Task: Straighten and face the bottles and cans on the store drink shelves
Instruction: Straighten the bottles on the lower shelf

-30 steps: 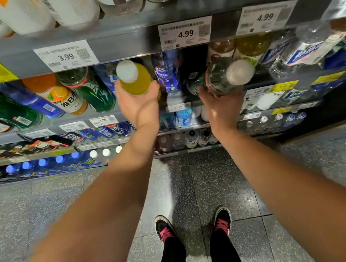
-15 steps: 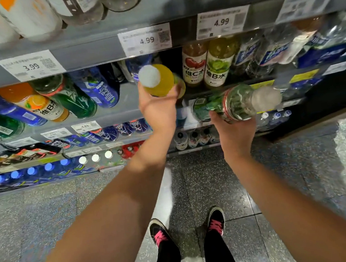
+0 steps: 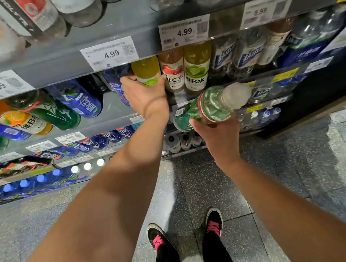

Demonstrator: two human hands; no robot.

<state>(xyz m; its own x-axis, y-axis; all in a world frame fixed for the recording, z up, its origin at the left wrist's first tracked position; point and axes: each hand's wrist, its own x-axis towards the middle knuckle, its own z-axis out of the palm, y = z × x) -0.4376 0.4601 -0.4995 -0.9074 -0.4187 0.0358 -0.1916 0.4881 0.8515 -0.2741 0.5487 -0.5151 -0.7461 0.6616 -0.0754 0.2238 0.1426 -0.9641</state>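
Facing of a store drink shelf, seen from the head camera. Left hand [image 3: 142,95] wraps its fingers [image 3: 127,80] around a yellow bottle [image 3: 146,71] standing on the middle shelf [image 3: 110,114], directly beneath the price rail [image 3: 58,64]; the bottle sits just beside a red-labelled bottle [image 3: 172,71] and a lime-labelled bottle [image 3: 196,68], both upright with labels outward. Right hand [image 3: 217,130] grasps a green bottle [image 3: 203,106] from below, fingers curled round its body; this bottle lies tilted, white cap [image 3: 235,95] toward the viewer, held in the air in front of the shelf edge and not yet resting on any shelf. To the right stand clear bottles with blue labels [image 3: 245,55], roughly upright. To the left, a blue bottle [image 3: 77,98], a dark green bottle [image 3: 46,110] and an orange bottle [image 3: 15,119] appear to lean at differing angles, though the wide lens exaggerates this.

Progress, as a judgement: the task seems partly done. The group at centre reads as faced, and the yellow bottle is close to its row position. Remaining work likely includes seating the yellow bottle, shelving the green bottle, and straightening the left-hand group and the lower shelves [image 3: 81,159].
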